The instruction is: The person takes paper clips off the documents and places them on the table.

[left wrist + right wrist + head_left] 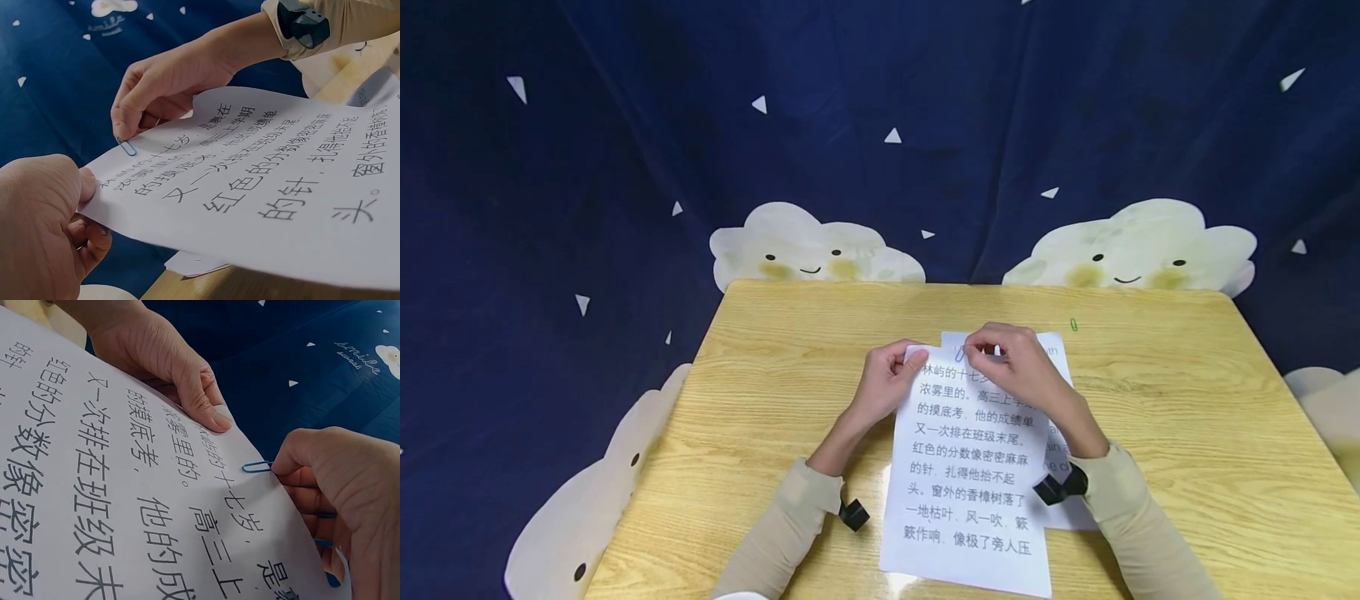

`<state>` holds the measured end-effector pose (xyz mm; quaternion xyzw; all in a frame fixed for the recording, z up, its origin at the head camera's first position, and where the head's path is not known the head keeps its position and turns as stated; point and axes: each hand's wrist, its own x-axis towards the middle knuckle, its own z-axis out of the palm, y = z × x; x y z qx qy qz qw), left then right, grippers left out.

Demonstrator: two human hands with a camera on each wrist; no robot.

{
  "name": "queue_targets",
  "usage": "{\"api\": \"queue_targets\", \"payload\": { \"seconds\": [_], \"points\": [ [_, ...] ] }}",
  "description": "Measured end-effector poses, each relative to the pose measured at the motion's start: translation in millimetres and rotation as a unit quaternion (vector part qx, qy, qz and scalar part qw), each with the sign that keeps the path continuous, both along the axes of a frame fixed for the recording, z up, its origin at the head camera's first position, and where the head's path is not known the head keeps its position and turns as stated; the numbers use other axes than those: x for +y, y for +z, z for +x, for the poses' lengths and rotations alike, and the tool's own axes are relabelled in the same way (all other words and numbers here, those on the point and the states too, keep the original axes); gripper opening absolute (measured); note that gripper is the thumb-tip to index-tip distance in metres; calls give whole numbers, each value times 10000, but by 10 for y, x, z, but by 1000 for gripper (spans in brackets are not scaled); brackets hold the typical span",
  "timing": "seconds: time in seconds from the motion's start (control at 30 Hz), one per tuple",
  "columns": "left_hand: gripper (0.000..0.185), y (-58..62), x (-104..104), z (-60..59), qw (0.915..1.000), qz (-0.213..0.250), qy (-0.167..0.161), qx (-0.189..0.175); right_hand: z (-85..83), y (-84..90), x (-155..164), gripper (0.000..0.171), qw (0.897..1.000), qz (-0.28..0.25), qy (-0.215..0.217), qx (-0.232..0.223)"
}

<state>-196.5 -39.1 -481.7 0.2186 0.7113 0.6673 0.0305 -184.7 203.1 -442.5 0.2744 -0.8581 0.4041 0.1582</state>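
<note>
At the near edge of the light wooden table (pixel 1150 467), a white paper sheet printed with large black Chinese characters (pixel 970 492) lies partly lifted, its far end raised off the surface. The left hand (pixel 886 382) pinches the sheet's far left corner, thumb on top and fingers curled beneath. The right hand (pixel 1011 367) pinches a small blue wire paper clip (pixel 257 466) onto the sheet's top edge, fingertips closed on it. A second white sheet (pixel 1060 350) lies flat underneath, offset right. Farther back, a small green paper clip (pixel 1073 325) rests on the table. Behind hangs a dark blue cloth with cream cloud figures (pixel 850 125).
</note>
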Motion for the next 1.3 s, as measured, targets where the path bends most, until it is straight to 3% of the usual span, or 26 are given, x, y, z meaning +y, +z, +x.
{"api": "queue_targets", "payload": {
  "seconds": [0.43,0.73,1.3],
  "points": [
    [21,27,0,4,9997,159,130,-166,19,16,-16,6,9985,304,-35,-444],
    [17,298,-8,144,9996,226,125,-70,30,12,-22,8,9984,226,-56,-522],
    [17,319,-11,141,9998,149,100,-107,26,12,-16,10,9993,128,-52,-356]
  ]
}}
